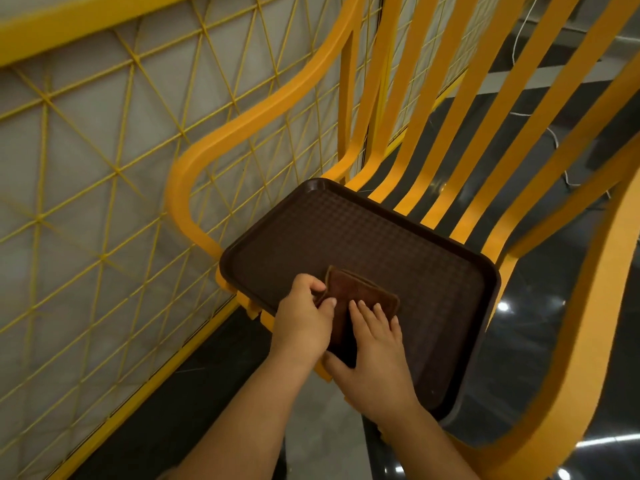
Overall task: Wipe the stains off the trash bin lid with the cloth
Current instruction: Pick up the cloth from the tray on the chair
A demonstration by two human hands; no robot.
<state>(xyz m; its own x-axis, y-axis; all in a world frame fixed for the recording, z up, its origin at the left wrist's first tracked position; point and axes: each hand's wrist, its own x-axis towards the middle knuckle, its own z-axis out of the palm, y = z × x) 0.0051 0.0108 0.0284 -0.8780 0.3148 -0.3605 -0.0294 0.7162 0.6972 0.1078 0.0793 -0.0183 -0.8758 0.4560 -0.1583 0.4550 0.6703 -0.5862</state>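
Forearms are entering from six o'clock, nearest the lens, both reaching up-frame to the same spot.

Chair [485, 140], yellow, slatted back fanning toward twelve and two o'clock, is filling most of the view; a yellow mesh panel [104, 168] is standing along its nine o'clock side. Dark glossy floor [540, 306] is showing between the slats.

Tray [398, 244], dark brown with a textured face, is lying on the chair seat with its long axis running ten to four o'clock. No trash bin lid is showing anywhere in view.

Cloth [360, 292], brown and folded into a small pad, is lying on the tray's near corner, long axis running roughly six to twelve o'clock.

Left hand [304, 323] is pinching the cloth's nine o'clock edge between thumb and curled fingers, grip narrow and holding fabric. Right hand [374, 344] is lying over the cloth's near half, fingers straight and pointing toward twelve, thumb hooking under the six o'clock end.

Judgement: the cloth is directly under both hands, so no reach is left; the right hand is covering more of it and seems better placed to carry it. Lifting along the cloth's long axis should keep the fold together. Wiping has not yet begun, and the lid must be found out of frame.
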